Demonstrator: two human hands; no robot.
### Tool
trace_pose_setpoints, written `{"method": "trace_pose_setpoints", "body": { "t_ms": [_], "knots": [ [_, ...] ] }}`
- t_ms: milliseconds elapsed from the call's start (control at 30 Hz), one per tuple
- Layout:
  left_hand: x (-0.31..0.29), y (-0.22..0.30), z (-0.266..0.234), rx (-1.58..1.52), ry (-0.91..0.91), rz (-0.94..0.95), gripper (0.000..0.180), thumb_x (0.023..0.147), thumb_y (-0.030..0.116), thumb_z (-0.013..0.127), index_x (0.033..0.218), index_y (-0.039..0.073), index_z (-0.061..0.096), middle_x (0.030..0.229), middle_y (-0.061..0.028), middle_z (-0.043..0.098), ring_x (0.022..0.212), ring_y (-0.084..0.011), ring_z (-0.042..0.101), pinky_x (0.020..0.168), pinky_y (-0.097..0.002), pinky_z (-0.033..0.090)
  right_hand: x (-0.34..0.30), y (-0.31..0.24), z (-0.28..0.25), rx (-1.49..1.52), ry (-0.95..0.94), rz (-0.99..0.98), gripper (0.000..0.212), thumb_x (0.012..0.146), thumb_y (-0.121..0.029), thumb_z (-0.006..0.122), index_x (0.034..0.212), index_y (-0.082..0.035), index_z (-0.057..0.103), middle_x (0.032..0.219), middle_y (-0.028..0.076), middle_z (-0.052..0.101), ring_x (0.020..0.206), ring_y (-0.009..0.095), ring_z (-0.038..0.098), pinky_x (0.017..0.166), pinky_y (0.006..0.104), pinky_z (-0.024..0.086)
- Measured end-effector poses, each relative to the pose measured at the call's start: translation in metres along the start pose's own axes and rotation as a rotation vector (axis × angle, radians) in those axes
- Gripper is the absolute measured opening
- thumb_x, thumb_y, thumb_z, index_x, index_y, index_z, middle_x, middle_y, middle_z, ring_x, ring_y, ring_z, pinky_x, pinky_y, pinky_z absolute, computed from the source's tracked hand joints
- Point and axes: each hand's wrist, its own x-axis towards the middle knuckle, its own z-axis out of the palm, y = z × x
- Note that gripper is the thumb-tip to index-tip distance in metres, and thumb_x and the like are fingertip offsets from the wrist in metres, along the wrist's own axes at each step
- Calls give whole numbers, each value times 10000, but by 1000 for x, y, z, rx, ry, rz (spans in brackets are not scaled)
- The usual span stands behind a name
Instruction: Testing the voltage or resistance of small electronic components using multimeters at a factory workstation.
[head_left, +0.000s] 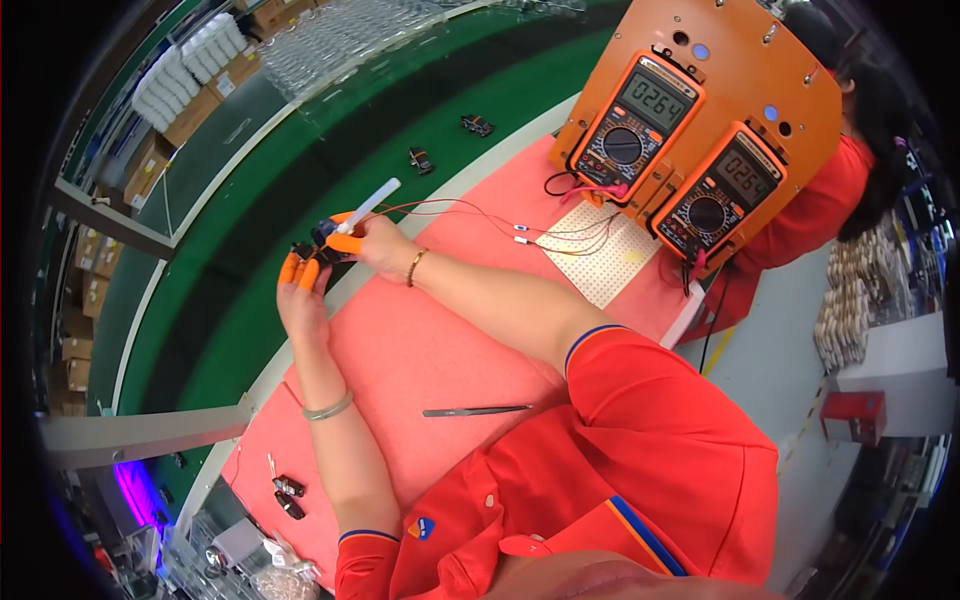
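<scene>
Green conveyor belt (pixel 245 290), smooth and curved by the lens, runs past a table (pixel 400 340) topped with a matte pink sheet and edged in pale trim. At the far end stands one glossy orange panel (pixel 745 70) carrying two boxy multimeters, one (pixel 635 125) beside the other (pixel 718 195), each with a round black dial and an orange casing. Behind it is one other person (pixel 845 195) in a red top. Under the panel's near edge lies one cream board (pixel 590 255) perforated with rows of tiny holes; thin red wires (pixel 465 203) and two small pale connectors (pixel 520 239) cross it and the pink sheet.

The small dark part, angular and apparently plastic, is (pixel 322 233) between the two hands, above the table's belt-side edge. The left hand (pixel 306 300), in orange rubbery finger covers, pinches it; its exact contact is partly hidden. The right hand (pixel 382 245), with two covered fingers visible, pinches one slim, translucent whitish stick (pixel 375 203), tilted up and away.

Two similar black pieces (pixel 420 160) sit apart on the belt; two more (pixel 289 496) lie close together at the table's near left corner. One pair of slender dark tweezers (pixel 477 411) lies flat on the pink sheet.
</scene>
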Motion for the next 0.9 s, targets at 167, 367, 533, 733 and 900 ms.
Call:
{"method": "trace_pose_setpoints", "body": {
  "t_ms": [167,367,533,733,900],
  "knots": [
    [0,0,-7,-7,-10,16,335,786,-14,476,1108,-40,389,977,-106,515,858,-173,536,765,-264,460,1,-2,-3,-12,-49,147,305,755,-47,575,1047,-52,486,887,46,547,805,126,542,671,256,467],
    [-5,4,-5,-89,4,-22,300,797,9,480,1087,-23,410,975,-92,518,840,-164,533,760,-271,458,6,-22,-6,126,-20,97,300,745,-50,589,1028,-59,493,860,23,551,788,111,538,662,253,456],
    [-9,4,1,-125,-91,-37,278,804,30,486,1071,-8,423,973,-85,519,857,-156,518,783,-286,443,5,-32,-9,114,52,111,313,736,-44,597,1031,-63,493,868,24,555,783,106,540,659,241,453],
    [-11,6,8,-193,-124,-59,261,809,40,485,1061,2,431,967,-78,521,864,-157,512,797,-298,435,5,-20,-7,-64,-23,55,294,746,-19,575,1033,-25,512,893,60,567,804,118,551,703,237,468],
    [-8,4,5,-152,-93,-59,268,827,61,455,1086,1,418,984,-86,519,874,-173,511,830,-308,420,7,-18,-10,-70,-13,19,307,737,-3,576,1037,-1,509,895,73,570,794,121,555,700,233,471]
  ]
}}
